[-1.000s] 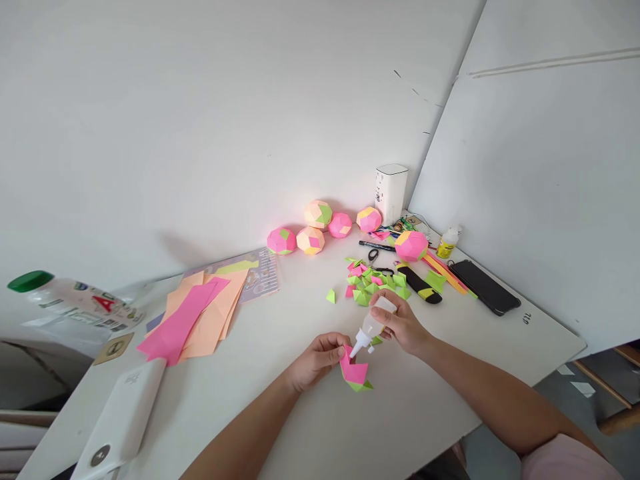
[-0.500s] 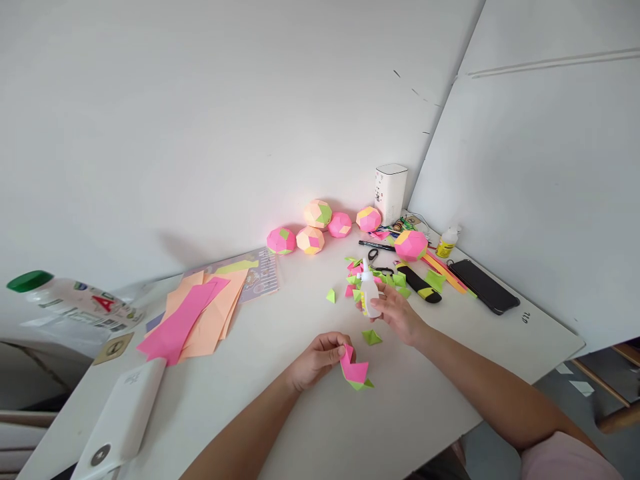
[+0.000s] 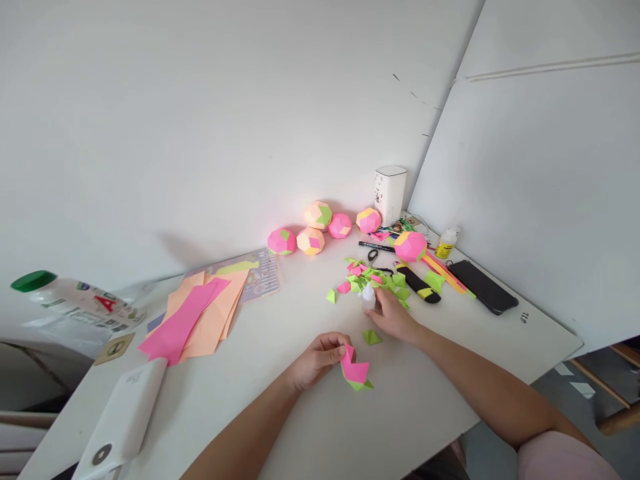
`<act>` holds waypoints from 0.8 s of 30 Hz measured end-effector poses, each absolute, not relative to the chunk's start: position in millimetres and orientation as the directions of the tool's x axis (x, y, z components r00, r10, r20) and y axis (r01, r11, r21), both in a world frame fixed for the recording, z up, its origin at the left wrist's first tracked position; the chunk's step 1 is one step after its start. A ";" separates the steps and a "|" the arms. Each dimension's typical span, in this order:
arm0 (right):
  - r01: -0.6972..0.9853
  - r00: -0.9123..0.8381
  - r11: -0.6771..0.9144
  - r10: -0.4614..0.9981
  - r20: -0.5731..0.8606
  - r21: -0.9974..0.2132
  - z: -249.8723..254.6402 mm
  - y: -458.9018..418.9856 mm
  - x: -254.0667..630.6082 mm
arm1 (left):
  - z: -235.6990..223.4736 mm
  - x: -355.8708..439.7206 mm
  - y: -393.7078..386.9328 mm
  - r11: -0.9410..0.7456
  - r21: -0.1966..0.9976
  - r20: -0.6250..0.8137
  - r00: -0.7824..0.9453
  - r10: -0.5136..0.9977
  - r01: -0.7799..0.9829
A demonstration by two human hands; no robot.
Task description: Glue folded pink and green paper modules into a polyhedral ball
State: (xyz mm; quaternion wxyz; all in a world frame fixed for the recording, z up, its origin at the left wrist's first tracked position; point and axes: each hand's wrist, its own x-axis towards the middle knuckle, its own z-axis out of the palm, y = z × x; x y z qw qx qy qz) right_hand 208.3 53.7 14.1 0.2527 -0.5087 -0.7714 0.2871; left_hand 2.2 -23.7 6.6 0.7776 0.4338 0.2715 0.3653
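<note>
Left hand (image 3: 320, 361) pinched a pink-and-green paper piece (image 3: 357, 374), seemingly part-built | right hand (image 3: 396, 316) gripped a small bottle (image 3: 369, 299) | six paper balls (image 3: 341, 225) looked complete | loose folded pieces (image 3: 399, 279) lay unjoined

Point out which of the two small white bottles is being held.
The nearer bottle, nozzle up, is in the right hand beside the folded paper pieces; the farther bottle stands untouched near the black phone.

Squeeze bottle (image 3: 368, 302) partly hidden (by right grip (image 3: 395, 319))
</note>
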 end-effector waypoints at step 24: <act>0.665 -0.740 0.737 0.672 0.026 -0.120 23.7 13.8 200.0 | 9.0 1.9 -22.8 0.394 0.849 -0.126 0.591 0.797 -0.351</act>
